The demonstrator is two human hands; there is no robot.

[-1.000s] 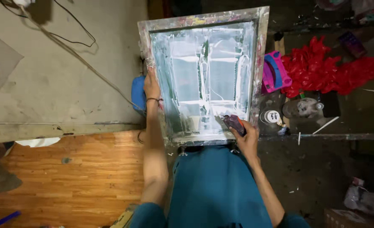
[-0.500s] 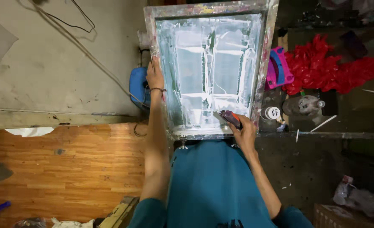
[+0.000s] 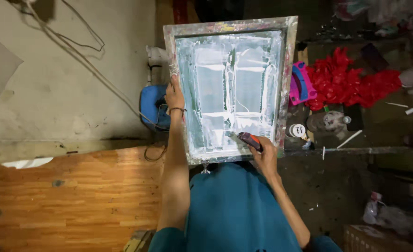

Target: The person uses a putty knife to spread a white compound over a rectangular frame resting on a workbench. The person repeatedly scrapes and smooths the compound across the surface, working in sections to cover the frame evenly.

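A paint-stained screen-printing frame (image 3: pixel 288 70) lies in front of me, its mesh smeared with white ink. My left hand (image 3: pixel 174 95) grips the frame's left edge, a thin band on the wrist. My right hand (image 3: pixel 263 156) holds a small dark scraper with an orange part (image 3: pixel 250 139), its tip resting on the mesh near the frame's lower right corner. My teal shirt fills the bottom centre.
A blue object (image 3: pixel 150 106) sits left of the frame under cables. A pink and blue item (image 3: pixel 301 84) and crumpled red plastic (image 3: pixel 351 81) lie to the right, with a small white-lidded jar (image 3: pixel 298 130). A wooden board (image 3: pixel 71 191) is at lower left.
The view has shifted slightly. My right hand with the scraper has stayed near the frame's lower right corner. My left hand keeps its hold on the left edge.
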